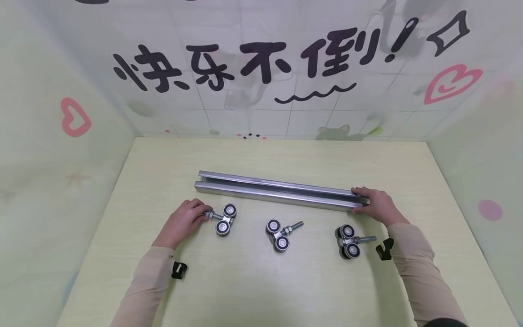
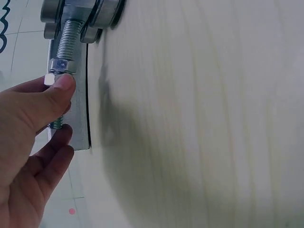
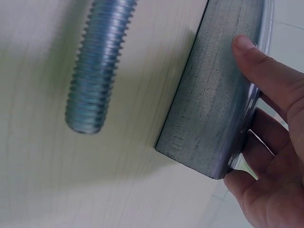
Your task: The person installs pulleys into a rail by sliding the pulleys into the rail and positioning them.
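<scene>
My left hand (image 1: 185, 221) pinches the threaded bolt (image 2: 70, 40) of a trolley roller (image 1: 226, 220), by its nuts, with thumb and fingers. The roller's wheels point right, toward the middle of the table. A long silver metal channel rail (image 1: 269, 190) lies slightly slanted behind the rollers, its slot facing up. My right hand (image 1: 377, 206) grips the rail's right end, the thumb on its near side wall (image 3: 204, 90) and the fingers over the far side. Two more trolley rollers lie in front of the rail: a middle roller (image 1: 281, 236) and a right roller (image 1: 348, 241).
The pale wood-look table (image 1: 253, 286) meets a printed backdrop (image 1: 245, 113) at the back and sides. Near my right hand, the right roller's bolt (image 3: 97, 71) sticks out toward the wrist. Black straps with mounts (image 1: 180, 270) sit at both sleeves.
</scene>
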`<action>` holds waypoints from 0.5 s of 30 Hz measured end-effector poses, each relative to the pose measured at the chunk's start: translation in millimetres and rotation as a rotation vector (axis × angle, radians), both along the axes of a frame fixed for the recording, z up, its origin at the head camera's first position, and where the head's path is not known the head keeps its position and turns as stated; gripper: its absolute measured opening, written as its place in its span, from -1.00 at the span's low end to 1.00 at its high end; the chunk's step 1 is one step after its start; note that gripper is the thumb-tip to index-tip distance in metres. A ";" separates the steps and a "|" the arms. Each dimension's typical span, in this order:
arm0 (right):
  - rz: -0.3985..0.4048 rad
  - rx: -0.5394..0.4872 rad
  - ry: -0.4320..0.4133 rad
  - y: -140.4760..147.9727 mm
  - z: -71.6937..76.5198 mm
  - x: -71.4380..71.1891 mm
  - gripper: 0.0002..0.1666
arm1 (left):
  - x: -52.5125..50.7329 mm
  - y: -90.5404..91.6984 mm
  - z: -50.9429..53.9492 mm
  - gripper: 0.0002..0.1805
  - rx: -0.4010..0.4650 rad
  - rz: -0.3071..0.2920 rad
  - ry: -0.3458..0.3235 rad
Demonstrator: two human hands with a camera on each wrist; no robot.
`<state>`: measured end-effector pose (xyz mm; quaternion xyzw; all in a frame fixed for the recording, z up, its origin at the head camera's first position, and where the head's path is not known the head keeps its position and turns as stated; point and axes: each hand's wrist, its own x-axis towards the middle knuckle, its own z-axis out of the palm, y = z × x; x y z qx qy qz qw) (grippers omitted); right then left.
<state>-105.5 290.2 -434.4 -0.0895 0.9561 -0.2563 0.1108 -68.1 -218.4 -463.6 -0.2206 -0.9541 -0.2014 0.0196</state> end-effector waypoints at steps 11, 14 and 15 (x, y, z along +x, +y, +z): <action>0.004 0.009 0.004 0.3 -0.5 0.2 -0.23 | 3.1 -2.9 6.9 -0.73 0.029 -0.046 0.027; 0.006 0.008 0.009 0.3 -1.5 0.2 -0.23 | 3.1 -3.6 9.6 -0.72 0.055 -0.064 0.036; 0.007 0.007 0.011 0.1 -1.7 0.3 -0.23 | 2.9 -3.8 10.5 -0.72 0.068 -0.067 0.034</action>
